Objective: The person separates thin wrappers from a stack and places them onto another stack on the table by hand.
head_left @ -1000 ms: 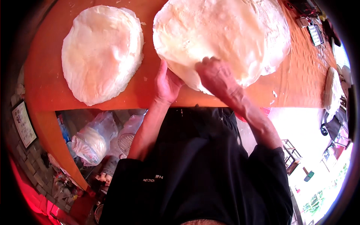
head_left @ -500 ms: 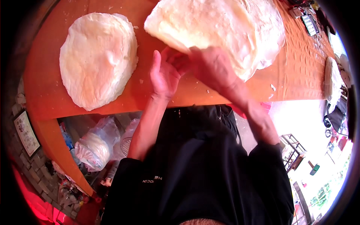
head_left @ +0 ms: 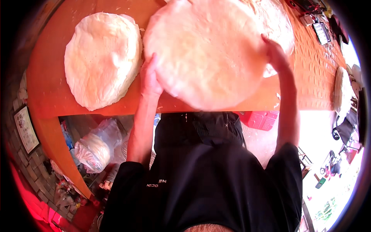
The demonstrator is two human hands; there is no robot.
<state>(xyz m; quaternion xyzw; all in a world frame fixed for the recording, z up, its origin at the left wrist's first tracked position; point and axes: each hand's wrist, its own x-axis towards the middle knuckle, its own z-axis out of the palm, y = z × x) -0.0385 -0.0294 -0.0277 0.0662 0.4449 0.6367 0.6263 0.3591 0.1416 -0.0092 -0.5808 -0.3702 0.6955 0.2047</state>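
Note:
A large, round, pale flatbread (head_left: 208, 58) lies spread out between my two hands, slightly smeared by motion. My left hand (head_left: 151, 79) grips its left edge, thumb upward and fingers hidden under or behind the bread. At the opposite edge my right hand (head_left: 277, 56) has hold of it, its fingers partly out of sight. Behind the right side shows more thin flatbread (head_left: 276, 21), partly covered. To the left, a stack of similar flatbreads (head_left: 102, 62) rests on the orange table (head_left: 174, 102), apart from my left hand.
A phone-like device (head_left: 321, 33) and small dark items sit at the table's far right. Below the table are a filled clear plastic bag (head_left: 94, 152) and a red plastic basket (head_left: 262, 120). A framed sheet (head_left: 26, 129) leans by the brick surface at left.
My hands have parted from close together to opposite sides of the flatbread. The bread, folded-looking before, now lies opened out and nearer to me, reaching the table's front edge.

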